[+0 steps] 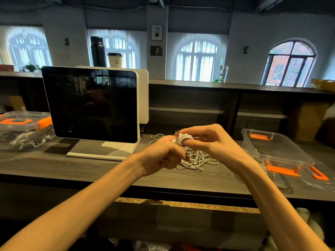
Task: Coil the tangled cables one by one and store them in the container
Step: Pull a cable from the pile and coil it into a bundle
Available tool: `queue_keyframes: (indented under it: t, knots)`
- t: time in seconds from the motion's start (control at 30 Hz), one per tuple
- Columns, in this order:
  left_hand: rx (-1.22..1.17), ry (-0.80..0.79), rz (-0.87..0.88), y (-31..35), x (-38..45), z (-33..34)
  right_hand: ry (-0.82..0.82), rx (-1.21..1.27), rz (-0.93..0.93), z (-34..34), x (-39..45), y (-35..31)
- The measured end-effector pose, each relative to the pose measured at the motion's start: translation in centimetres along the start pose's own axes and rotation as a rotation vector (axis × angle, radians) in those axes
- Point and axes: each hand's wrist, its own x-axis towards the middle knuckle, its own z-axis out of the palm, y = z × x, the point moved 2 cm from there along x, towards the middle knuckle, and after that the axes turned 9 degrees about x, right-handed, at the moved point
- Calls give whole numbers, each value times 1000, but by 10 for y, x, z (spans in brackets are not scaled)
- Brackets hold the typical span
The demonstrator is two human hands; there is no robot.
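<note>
A white cable coil is wound around the fingers of my left hand, which holds it above the dark wooden counter. My right hand pinches the coil from the right with thumb and fingers. Beneath both hands lies a tangle of white cables on the counter, with a loose strand trailing left behind my hands. A clear container with orange latches stands open at the right. Its clear lid lies in front of it.
A white-framed monitor stands on the counter to the left. Further left a second clear container holds more white cables. A raised shelf runs behind, bearing a black flask and a paper cup.
</note>
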Motion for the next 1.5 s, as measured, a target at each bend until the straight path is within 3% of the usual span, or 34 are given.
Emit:
queue_keyframes:
  t: [0.2, 0.43, 0.93, 1.2, 1.5]
  knots:
    - [-67, -25, -6, -1, -2, -3, 105, -36, -94, 3, 4, 5]
    - [-28, -41, -62, 1, -3, -8, 113, 36, -78, 2, 7, 5]
    - [15, -6, -121, -8, 2, -13, 8, -159, 39, 0, 15, 6]
    - [185, 7, -83, -5, 6, -12, -59, 35, 138, -6, 14, 7]
    - [24, -63, 14, -11, 4, -15, -47, -321, -14, -6, 13, 4]
